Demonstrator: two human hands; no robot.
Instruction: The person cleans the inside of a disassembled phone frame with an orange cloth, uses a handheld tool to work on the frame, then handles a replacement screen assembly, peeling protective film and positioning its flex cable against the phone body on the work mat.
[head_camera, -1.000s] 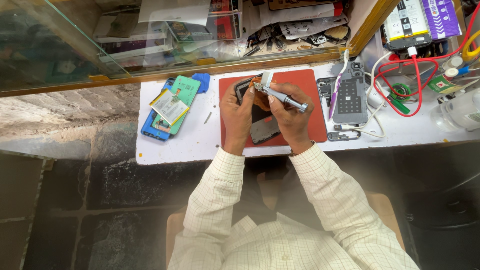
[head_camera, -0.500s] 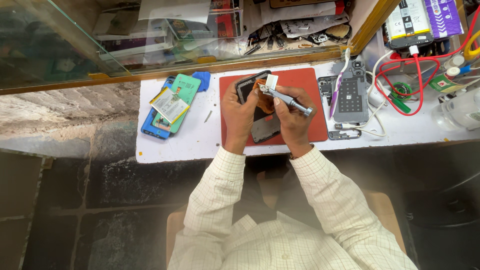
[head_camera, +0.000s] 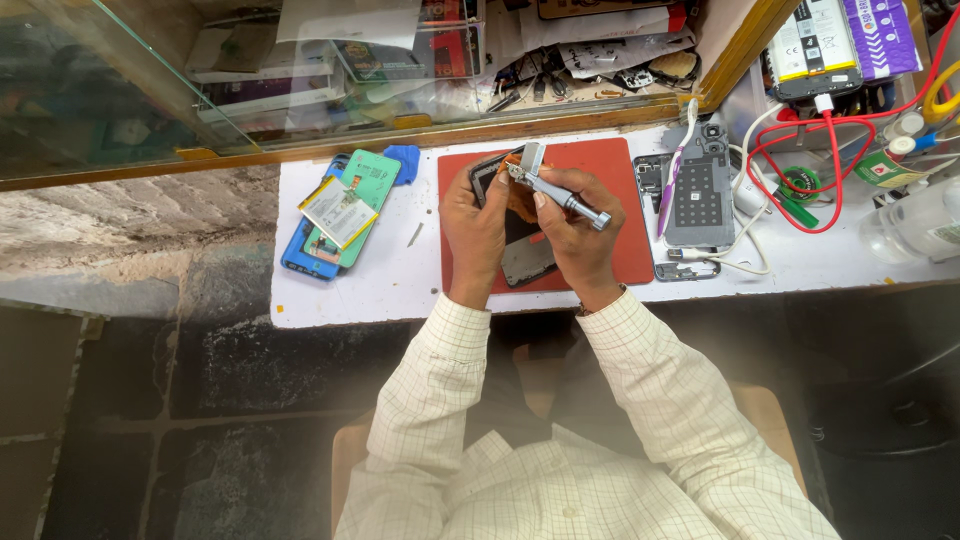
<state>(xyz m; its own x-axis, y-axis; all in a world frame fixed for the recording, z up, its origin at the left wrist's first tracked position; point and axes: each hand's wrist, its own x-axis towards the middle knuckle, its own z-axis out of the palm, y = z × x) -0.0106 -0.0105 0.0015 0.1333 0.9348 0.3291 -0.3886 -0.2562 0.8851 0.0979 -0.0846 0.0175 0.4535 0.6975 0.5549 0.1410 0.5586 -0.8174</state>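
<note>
Nearest the camera I see checked sleeves running up to both hands, which meet over the red mat (head_camera: 600, 165) at the middle of the desk (head_camera: 400, 290). My left hand (head_camera: 476, 228) is curled around the near edge of an opened phone (head_camera: 520, 235), thumb over its upper part, lifting that end clear of the mat, probably so the inside faces up toward me. My right hand (head_camera: 575, 235) is closed in a pen grip on a metal screwdriver (head_camera: 565, 193), shaft slanting up and left, tip set down at the phone's top end; the grip near the tip looks chosen for fine control. The orange piece at the tip I cannot identify, and the fingers cover most of the phone's interior, so I cannot tell what the tip touches. Left of the mat, apart from the hands, lies a stack: a blue case (head_camera: 300, 258), a green back cover (head_camera: 362, 195) on it and a flat battery (head_camera: 338, 211) on top, likely parked out of the way. A small dark sliver (head_camera: 414, 234) lies between stack and mat, too small to name. Right of the mat lies a grey phone frame (head_camera: 695, 200) with a purple-handled tool (head_camera: 675, 165) across it. Farther right, red cables (head_camera: 835, 150) loop and run off frame. Beyond the desk's far edge, a glass pane (head_camera: 200, 80) covers clutter blurred by reflections.
</note>
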